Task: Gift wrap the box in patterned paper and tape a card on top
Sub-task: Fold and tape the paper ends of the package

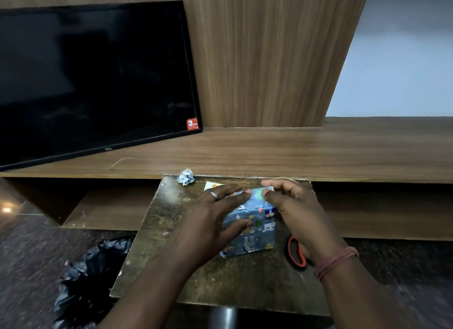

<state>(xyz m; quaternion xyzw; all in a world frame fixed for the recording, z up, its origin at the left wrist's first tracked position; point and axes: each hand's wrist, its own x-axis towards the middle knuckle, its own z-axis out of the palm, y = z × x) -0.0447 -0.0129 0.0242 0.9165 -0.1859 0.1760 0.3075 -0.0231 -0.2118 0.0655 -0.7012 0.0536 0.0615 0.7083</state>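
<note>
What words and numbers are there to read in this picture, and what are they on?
"TCL": on the bottom edge of the television.
"3": big white number on the red sticker in the television's lower right corner; the small word beside it is too blurred to read.
Wrapped box: little pictures on the blue paper, but no words I can read.
Card behind the box: mostly hidden, nothing readable.

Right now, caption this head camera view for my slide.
Left hand steadies the blue patterned-paper-wrapped box while right hand pinches its top fold.
</note>
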